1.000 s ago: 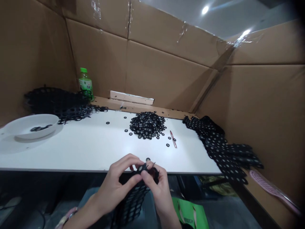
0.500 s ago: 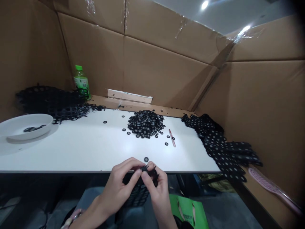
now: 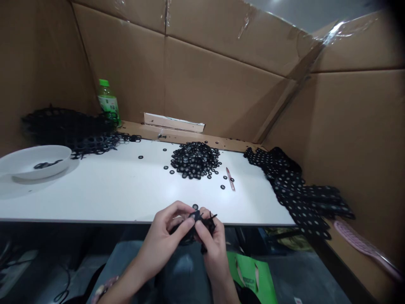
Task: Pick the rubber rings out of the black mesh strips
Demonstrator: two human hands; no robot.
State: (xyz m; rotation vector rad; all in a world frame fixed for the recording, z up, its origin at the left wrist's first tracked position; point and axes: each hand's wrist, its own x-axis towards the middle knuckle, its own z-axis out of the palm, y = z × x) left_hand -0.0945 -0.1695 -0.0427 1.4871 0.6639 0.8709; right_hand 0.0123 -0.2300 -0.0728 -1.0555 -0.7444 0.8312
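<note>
My left hand [image 3: 164, 234] and my right hand [image 3: 213, 245] meet just over the front edge of the white table. Both are closed on a crumpled black sheet [image 3: 208, 223], thumbs and fingertips pinching it, with thin torn strands sticking up by the right fingers. Its lower part is mostly hidden by the hands. A small black ring-shaped disc [image 3: 195, 207] with a grey centre lies on the table just past the fingertips. Farther back is a heap of similar discs [image 3: 195, 159], with several strays around it.
Black sheets with pale dots [image 3: 286, 194] drape over the table's right end. A tangle of black netting [image 3: 69, 131], a white bowl [image 3: 60, 169] and a green bottle [image 3: 108, 103] stand left. A pen [image 3: 230, 179] lies beside the heap. Cardboard walls [image 3: 221, 80] surround the table.
The black sheet is more bunched up; its dotted part no longer hangs flat below my hands. Both hands have moved slightly right, and the view has tilted down a little.
</note>
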